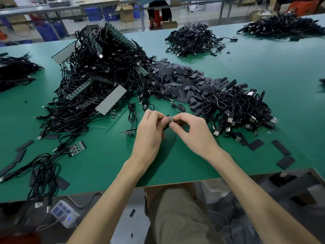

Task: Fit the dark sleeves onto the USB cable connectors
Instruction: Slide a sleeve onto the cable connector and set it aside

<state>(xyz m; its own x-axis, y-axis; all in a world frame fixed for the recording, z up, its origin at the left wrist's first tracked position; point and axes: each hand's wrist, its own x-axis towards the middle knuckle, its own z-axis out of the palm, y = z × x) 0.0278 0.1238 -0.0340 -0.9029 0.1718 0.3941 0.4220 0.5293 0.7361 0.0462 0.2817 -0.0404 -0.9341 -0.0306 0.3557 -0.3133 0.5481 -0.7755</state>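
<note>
A tangle of black USB cables with strips of circuit board sits heaped at the far left of the green worktop. Nearer the front edge, the left hand has its grip closed, fingertips pinching a small silver connector. The right hand meets it there, thumb and forefinger clenched on the dark sleeve at the connector. Further right lie a heap of loose sleeves and more cables.
</note>
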